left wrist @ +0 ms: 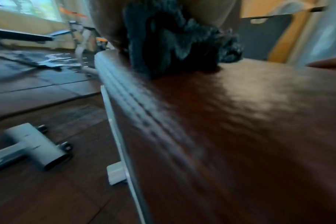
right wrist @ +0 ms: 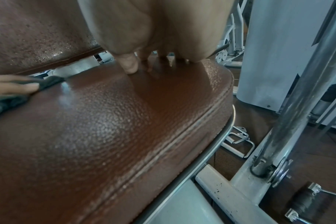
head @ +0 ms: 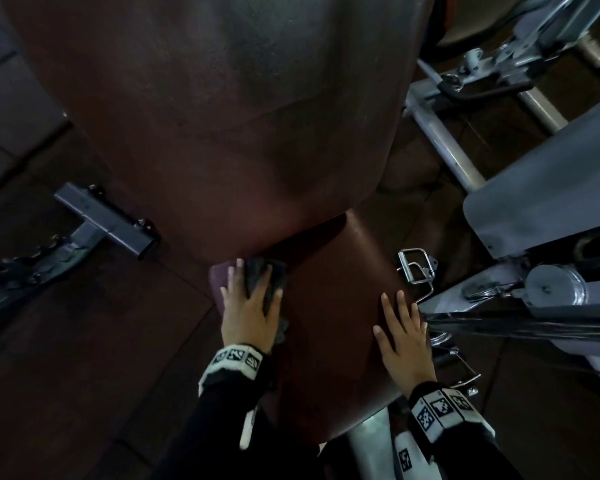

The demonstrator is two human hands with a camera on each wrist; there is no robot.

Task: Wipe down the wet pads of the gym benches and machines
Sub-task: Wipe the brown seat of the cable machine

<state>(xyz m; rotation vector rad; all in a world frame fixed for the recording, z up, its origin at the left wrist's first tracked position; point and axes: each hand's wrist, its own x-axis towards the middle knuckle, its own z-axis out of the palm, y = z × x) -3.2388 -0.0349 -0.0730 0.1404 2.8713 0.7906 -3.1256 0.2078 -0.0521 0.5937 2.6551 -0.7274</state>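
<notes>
Seemingly mid-wipe, a person leans over a brown padded machine seat, seen from a head camera looking down. At lower centre of the head view the left hand (head: 248, 306) lies flat, fingers straight and spread, pressing a dark grey cloth (head: 264, 279) onto the far left corner of the seat pad (head: 329, 327), just beside the gap where the seat meets the large backrest pad (head: 222, 116) that fills the upper middle of the frame. To the right of it, the right hand (head: 404, 337) rests flat on the seat's right edge, fingers straight, holding nothing; it seems to brace the body. The right wrist view shows the seat's pebbled surface shining, and fine droplets beading the backrest at the upper left of that frame, so by my judgement the seat is the step in hand and the backrest is not yet dried. The next move probably calls for drawing the cloth across the seat toward the right hand, which would have to lift clear, then working up the backrest. Counted: two hands, one cloth, two pads in reach. Grey machine frame (head: 548, 188) fills the right side of the head view, and a metal pull pin (head: 417, 266) sits just beside the seat's right edge.
</notes>
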